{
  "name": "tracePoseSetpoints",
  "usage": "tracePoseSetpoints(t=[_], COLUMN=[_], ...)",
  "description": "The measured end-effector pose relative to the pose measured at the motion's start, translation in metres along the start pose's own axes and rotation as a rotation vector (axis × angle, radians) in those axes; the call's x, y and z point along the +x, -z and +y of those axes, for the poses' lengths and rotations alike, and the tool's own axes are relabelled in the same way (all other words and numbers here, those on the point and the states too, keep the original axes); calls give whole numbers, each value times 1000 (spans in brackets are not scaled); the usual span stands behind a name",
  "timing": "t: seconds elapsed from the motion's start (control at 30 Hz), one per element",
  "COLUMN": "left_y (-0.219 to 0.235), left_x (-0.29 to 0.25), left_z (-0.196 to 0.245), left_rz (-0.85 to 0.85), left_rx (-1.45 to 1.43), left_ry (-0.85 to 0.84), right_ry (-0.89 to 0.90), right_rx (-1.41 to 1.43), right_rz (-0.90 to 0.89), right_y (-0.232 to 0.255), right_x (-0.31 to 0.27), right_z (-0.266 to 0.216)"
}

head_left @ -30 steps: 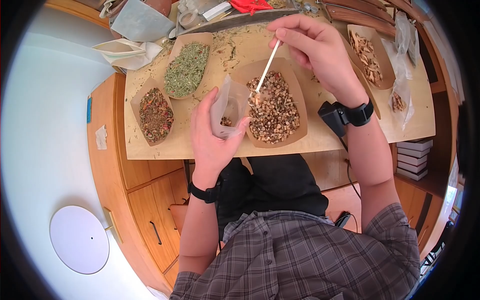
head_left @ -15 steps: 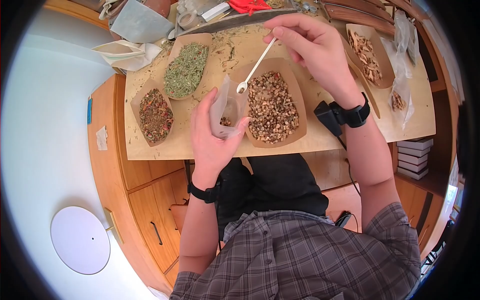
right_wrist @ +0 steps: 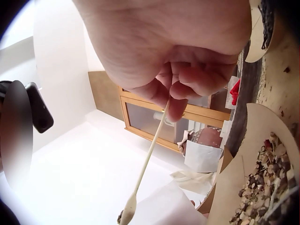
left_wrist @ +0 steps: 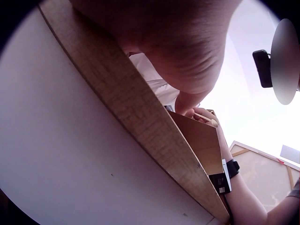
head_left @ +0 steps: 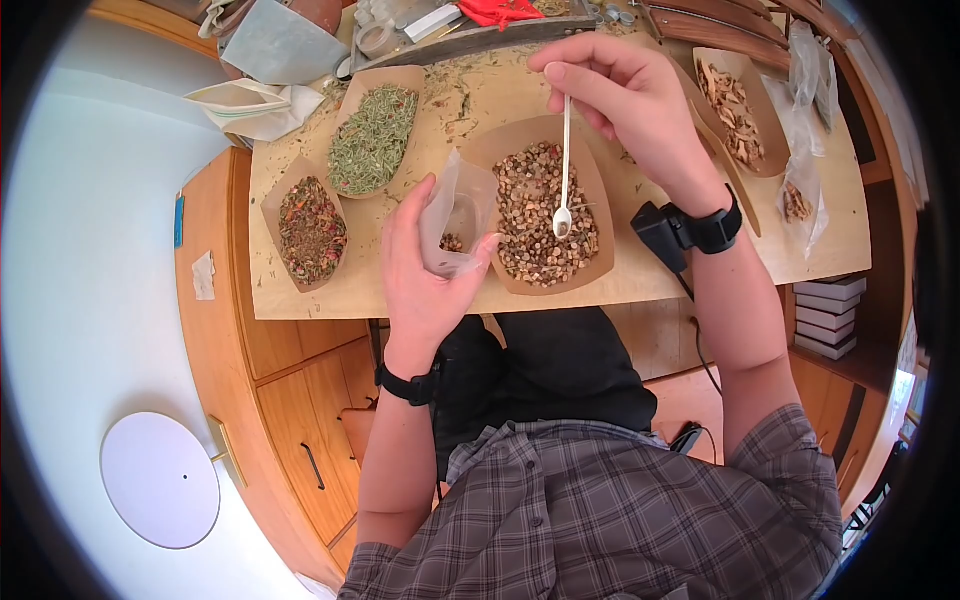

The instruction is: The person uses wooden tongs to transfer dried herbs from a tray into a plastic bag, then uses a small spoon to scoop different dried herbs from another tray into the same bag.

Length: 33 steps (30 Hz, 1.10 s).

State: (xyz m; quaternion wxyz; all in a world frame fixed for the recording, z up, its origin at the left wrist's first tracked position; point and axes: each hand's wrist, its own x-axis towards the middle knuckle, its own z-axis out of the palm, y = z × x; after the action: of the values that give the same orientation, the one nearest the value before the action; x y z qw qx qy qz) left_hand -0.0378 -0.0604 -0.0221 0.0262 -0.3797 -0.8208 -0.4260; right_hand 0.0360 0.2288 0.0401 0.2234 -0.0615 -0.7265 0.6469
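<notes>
My left hand [head_left: 428, 285] holds a translucent plastic bag [head_left: 463, 225] with its mouth spread, thumb on the near side and fingers round the far side. A few brown pieces lie at the bottom of the bag. Between thumb and fingertips, my right hand [head_left: 630, 110] pinches the thin handle of a small white spoon [head_left: 566, 170]. The spoon's bowl hangs over a paper tray [head_left: 596, 265] of chopped brown stem pieces [head_left: 535, 225], just right of the bag. In the right wrist view, a dark bit shows at the bowl of the spoon [right_wrist: 129, 211].
Left of the bag stand paper trays of green dried herb [head_left: 375, 140] and mixed red-brown flakes [head_left: 312, 235]. At the right are a tray of pale slices [head_left: 735, 115] and a plastic bag [head_left: 800, 205]. A dark wooden ledge [head_left: 470, 45] runs along the back.
The spoon came from the heaped tray to the bag's mouth carrying pieces, then swung back right over the tray with its load mostly gone. The left hand and bag stayed nearly still.
</notes>
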Motion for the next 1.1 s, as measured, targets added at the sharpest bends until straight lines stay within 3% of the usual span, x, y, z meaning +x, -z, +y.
tracePoseSetpoints(t=[0.4, 0.6, 1.1], left_y=[0, 1, 0], left_x=[1, 2, 1], left_z=[3, 2, 2], left_rz=[-5, 1, -4], left_rx=[-56, 7, -4], left_ry=[67, -2, 11], right_ry=[-19, -26, -7], right_rx=[-23, -11, -16], right_rz=[-25, -24, -44], right_y=[2, 0, -2], right_x=[0, 0, 0], right_z=[0, -2, 0])
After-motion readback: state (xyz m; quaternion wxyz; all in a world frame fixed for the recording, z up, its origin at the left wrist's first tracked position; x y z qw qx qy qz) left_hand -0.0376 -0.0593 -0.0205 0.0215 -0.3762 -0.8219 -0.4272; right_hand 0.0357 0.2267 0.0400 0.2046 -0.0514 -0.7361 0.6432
